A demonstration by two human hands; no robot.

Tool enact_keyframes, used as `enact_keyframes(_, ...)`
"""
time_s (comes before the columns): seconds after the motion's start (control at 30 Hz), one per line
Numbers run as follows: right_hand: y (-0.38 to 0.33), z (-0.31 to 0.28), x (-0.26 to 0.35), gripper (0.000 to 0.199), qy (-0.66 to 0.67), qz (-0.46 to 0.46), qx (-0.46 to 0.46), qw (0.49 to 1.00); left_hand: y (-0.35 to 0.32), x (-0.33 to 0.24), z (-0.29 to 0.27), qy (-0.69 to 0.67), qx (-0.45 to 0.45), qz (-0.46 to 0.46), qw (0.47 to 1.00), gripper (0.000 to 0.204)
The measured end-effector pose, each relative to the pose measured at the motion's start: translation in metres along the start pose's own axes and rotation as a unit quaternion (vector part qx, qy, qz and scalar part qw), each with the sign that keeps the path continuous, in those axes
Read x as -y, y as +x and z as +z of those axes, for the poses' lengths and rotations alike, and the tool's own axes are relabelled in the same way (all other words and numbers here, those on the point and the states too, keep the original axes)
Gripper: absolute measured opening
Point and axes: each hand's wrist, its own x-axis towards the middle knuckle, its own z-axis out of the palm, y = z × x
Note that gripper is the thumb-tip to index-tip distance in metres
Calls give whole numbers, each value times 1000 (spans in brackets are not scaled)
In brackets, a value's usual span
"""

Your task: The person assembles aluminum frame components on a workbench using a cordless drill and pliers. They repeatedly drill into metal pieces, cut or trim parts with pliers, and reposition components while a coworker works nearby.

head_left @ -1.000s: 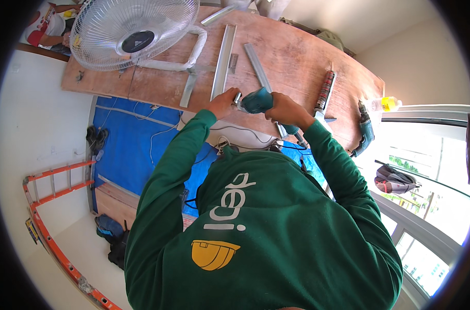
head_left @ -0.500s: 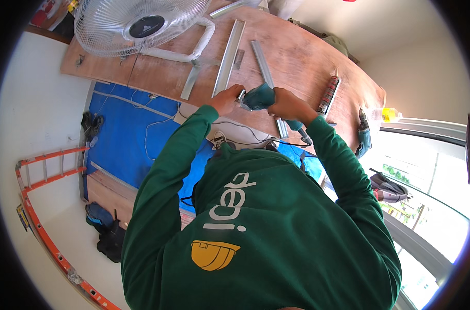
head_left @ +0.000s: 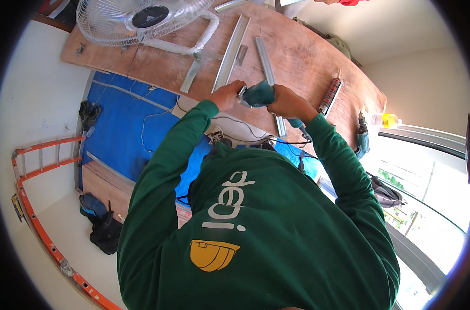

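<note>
My right hand (head_left: 292,103) is closed round the grip of a teal corded power tool (head_left: 259,95). Its cord trails off below the wrist. At the tool's silver front end, my left hand (head_left: 227,96) has its fingers curled in. What they grip is hidden. The near end of a long metal channel (head_left: 232,53) lies against that hand, over the table's near edge. To the right, a second, narrower metal channel (head_left: 265,62) runs on the table under the tool and sticks out past the edge.
The wooden table (head_left: 302,57) carries a fan (head_left: 150,18), a metal strip (head_left: 192,75), a sealant tube (head_left: 329,95) and a teal drill (head_left: 362,137). A bottle (head_left: 387,120) stands by the window. Blue sheeting (head_left: 121,113) and an orange ladder (head_left: 33,222) are at left. Another person's hand (head_left: 327,1) shows at the top.
My view has shifted slightly. Both hands and the power tool keep nearly the same place at the table's edge. The other person's hand and red sleeve have come further into view at the top.
</note>
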Motion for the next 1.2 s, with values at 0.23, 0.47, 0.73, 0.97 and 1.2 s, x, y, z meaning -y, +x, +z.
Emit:
enact_keyframes(0.23, 5, -6, 2, 49, -38, -8, 21, 999, -1, -1, 0, -7, -1, -6, 1000, 38)
enact_keyframes(0.47, 12, -8, 0, 48, -43, 4, 47, 998, -2, -2, 1, 1, -1, -1, 1000, 38)
enact_keyframes(0.73, 13, -2, -3, 41, -71, -33, 18, 997, -2, -1, 2, -9, -14, 22, 1000, 36)
enact_keyframes(0.97, 16, -7, -4, 46, -67, -26, 43, 996, -4, -3, 3, -8, -7, 16, 1000, 38)
enact_keyframes(1.2, 16, -6, -4, 45, -74, -51, 37, 995, -4, -2, 2, -11, -12, 27, 1000, 41)
